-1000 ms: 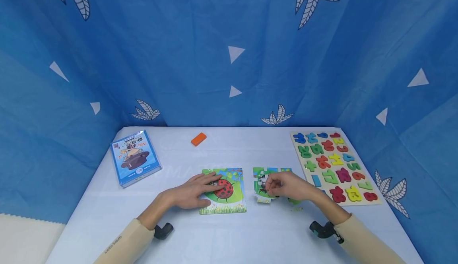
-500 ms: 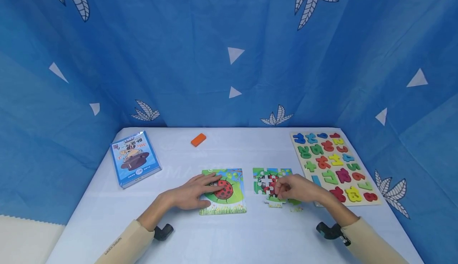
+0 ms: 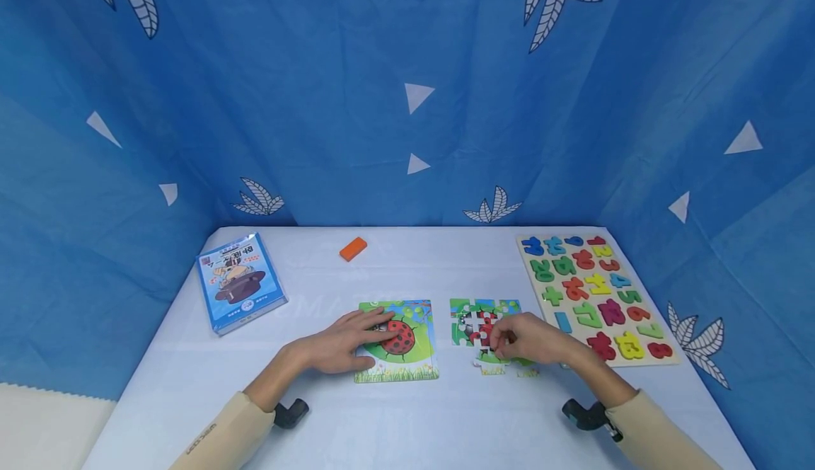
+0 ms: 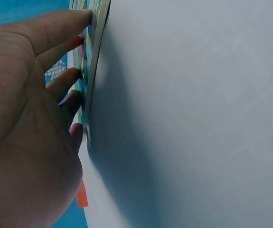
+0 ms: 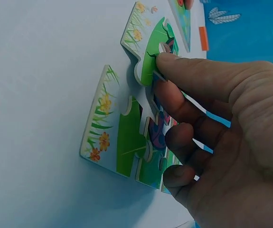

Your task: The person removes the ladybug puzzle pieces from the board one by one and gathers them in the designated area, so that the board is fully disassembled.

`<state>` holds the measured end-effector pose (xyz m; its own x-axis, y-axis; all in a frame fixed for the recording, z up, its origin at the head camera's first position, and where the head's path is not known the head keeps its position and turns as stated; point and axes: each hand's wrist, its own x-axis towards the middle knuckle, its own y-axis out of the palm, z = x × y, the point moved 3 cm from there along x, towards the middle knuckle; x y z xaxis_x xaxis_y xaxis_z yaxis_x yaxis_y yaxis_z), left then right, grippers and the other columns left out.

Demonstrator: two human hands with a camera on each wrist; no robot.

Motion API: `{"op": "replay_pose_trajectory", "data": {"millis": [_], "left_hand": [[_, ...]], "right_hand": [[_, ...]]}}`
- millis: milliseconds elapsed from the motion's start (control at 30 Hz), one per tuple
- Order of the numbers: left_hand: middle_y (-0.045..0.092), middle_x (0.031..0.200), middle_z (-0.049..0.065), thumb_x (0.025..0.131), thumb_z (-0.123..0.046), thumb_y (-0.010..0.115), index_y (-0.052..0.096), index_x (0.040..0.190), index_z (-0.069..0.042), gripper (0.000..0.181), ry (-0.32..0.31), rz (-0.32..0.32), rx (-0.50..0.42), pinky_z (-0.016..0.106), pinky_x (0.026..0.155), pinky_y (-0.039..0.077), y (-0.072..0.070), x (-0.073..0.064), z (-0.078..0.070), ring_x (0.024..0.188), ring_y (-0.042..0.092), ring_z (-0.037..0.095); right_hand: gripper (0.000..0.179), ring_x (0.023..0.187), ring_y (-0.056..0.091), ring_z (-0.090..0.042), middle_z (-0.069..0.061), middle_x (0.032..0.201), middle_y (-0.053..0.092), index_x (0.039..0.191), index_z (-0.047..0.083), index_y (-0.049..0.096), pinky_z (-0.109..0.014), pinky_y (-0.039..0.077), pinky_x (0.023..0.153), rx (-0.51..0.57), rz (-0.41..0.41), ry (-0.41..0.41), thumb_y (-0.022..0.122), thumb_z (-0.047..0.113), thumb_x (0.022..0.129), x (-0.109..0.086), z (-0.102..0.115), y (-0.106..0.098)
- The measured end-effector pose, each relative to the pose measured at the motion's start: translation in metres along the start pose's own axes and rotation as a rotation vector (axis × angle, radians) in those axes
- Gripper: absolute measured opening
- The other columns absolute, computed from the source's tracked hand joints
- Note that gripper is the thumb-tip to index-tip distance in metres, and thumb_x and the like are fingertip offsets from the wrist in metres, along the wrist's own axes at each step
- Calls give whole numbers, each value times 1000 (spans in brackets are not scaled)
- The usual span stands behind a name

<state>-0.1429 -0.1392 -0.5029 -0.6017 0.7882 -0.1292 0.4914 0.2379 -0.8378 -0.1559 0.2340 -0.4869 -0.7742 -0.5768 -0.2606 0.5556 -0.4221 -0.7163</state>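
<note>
My left hand (image 3: 344, 342) lies with straight, spread fingers on a square ladybug picture board (image 3: 417, 371), seen in the head view. In the left wrist view its fingertips rest on the board's face near the edge. My right hand (image 3: 531, 337) pinches a jigsaw piece (image 5: 148, 52) between thumb and index finger. That piece shows green ground, grass and yellow flowers. It is tilted over the partly joined ladybug jigsaw (image 3: 463, 332). Beside it, in the right wrist view, lies a corner piece (image 5: 98, 133) with grass and orange flowers. My right hand hides part of the jigsaw in the head view.
A blue game box (image 3: 242, 282) lies at the left of the white table (image 3: 388, 427). Toward the back is an orange block (image 3: 353, 248). A wooden number board (image 3: 598, 300) with colourful numerals lies at the right, close to my right forearm. Blue curtains (image 3: 407, 137) surround the table.
My right hand has moved right across the jigsaw with the pinched piece, uncovering the ladybug's head and red body. My left hand has stayed on its board.
</note>
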Motion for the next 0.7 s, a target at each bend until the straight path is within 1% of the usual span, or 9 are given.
{"op": "replay_pose_trajectory", "data": {"millis": [200, 367, 700], "left_hand": [[20, 168, 5, 98, -27, 63, 41, 155, -22, 61, 0, 6, -8, 58, 122, 11, 0, 0, 0, 155, 11, 30], [19, 168, 5, 98, -26, 63, 41, 156, -22, 61, 5, 2, -4, 58, 122, 11, -1, 0, 0, 155, 11, 30], [19, 168, 5, 98, -26, 63, 41, 156, -22, 61, 3, 4, 3, 58, 123, 11, -1, 0, 0, 155, 11, 30]], "right_hand": [[7, 77, 56, -12, 10, 78, 62, 88, 22, 71, -24, 49, 66, -23, -1, -18, 76, 18, 90, -1, 0, 3], [8, 75, 54, -12, 8, 75, 59, 88, 22, 71, -24, 47, 63, -52, -2, -8, 77, 17, 90, 0, 0, 4], [10, 71, 54, -10, 6, 73, 58, 86, 21, 70, -23, 45, 61, -49, -7, -15, 78, 15, 89, -1, 1, 6]]}}
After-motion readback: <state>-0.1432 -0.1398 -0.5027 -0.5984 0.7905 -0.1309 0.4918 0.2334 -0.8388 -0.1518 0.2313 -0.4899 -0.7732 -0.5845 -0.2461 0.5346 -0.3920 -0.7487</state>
